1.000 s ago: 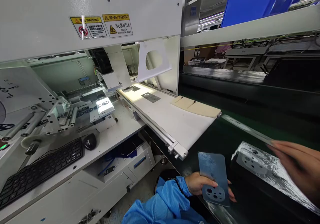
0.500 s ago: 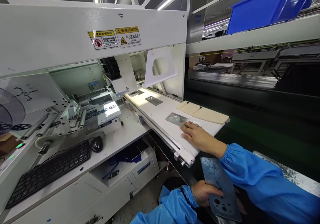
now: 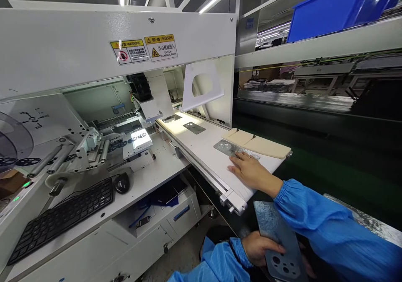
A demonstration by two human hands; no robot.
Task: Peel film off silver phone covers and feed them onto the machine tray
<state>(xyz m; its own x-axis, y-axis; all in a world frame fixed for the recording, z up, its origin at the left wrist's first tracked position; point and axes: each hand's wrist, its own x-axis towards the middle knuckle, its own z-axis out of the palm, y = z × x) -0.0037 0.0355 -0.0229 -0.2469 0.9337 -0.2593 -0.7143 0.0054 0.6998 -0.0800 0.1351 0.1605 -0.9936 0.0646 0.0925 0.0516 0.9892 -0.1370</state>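
Observation:
My right hand [image 3: 253,172] lies flat, fingers stretched, over the near end of a grey phone back panel [image 3: 224,146] on the white conveyor belt [image 3: 213,171]. The far end of this panel, with its camera holes, shows beyond my fingertips. Its long edge lies close beside the cream guide plate [image 3: 259,143]. Below the belt's end, my left hand [image 3: 259,248] grips a second phone back panel [image 3: 279,231], thumb across its face and fingers partly hidden behind it. That one's camera holes point down. Farther up the belt lies another phone back panel [image 3: 194,128].
The white machine [image 3: 94,34] carries warning labels and spans the far end of the belt. On its ledge are a keyboard [image 3: 65,219] and a mouse [image 3: 121,183]. A blue bin [image 3: 326,14] sits on the upper right rail. Shiny sheet material [image 3: 364,217] lies beyond my right sleeve.
Under my right hand, the panel has shifted slightly right, nearer the cream guide plate. My left hand keeps its hold, and the view has moved a little.

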